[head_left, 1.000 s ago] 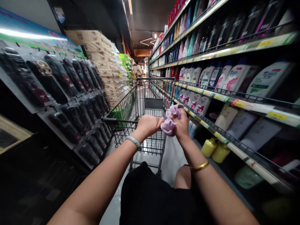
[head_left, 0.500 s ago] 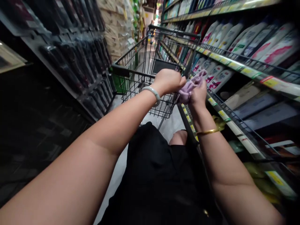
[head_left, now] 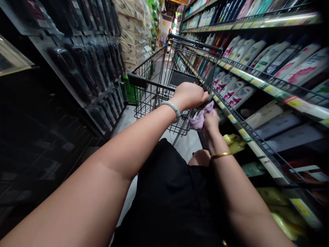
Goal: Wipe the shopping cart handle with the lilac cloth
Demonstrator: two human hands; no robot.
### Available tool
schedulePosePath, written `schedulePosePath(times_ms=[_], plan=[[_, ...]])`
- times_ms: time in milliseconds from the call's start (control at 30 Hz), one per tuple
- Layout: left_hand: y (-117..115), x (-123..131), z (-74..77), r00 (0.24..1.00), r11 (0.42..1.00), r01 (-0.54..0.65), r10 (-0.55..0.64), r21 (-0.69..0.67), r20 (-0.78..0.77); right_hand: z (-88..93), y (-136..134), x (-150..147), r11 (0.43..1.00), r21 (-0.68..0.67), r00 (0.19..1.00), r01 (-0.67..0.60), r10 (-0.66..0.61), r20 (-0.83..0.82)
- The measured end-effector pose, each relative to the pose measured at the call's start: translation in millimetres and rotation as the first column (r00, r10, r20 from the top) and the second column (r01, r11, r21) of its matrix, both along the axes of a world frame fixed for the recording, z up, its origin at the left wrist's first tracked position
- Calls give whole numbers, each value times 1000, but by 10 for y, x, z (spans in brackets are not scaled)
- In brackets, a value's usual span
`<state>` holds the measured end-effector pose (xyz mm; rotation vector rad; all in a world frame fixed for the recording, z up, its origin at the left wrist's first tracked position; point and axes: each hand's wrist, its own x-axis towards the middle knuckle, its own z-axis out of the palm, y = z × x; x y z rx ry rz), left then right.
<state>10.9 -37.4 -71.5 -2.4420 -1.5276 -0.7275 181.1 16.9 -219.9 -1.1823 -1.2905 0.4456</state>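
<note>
My left hand (head_left: 190,96), with a pale bangle at the wrist, is closed over the handle of a black wire shopping cart (head_left: 146,80); its fingertips are mostly hidden from above. Lower and to the right, my right hand (head_left: 212,120) grips a crumpled light purple cloth (head_left: 202,118). One end of the cloth hangs loose to the left, in front of the cart's near side. A gold bracelet (head_left: 221,155) circles my right wrist.
Shelves of white bottles (head_left: 280,55) and boxes (head_left: 277,125) run close along the right. Packaged dark items (head_left: 69,72) hang on the left, with stacked tan packs (head_left: 128,37) beyond. The floor (head_left: 125,118) shows between them, and the aisle stretches ahead.
My right hand has moved down and slightly left with the cloth, away from my left hand. The cloth now hangs below my left hand, which stays at the cart handle.
</note>
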Motion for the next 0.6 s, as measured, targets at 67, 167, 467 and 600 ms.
schedulePosePath(times_ms=[67, 167, 467, 600], plan=[[10, 1, -6, 1000, 1000, 2, -2, 20, -16, 252, 81, 61, 996, 88, 1000, 9, -9, -1], [21, -3, -6, 999, 998, -10, 13, 67, -47, 235, -75, -5, 989, 136, 994, 62, -74, 79], [-40, -65, 53, 991, 998, -32, 39, 55, -131, 520, -67, 77, 987, 156, 982, 31, -60, 179], [-64, -83, 67, 987, 998, -41, 47, 37, -151, 1276, 45, 91, 897, 428, 922, -108, -70, 381]])
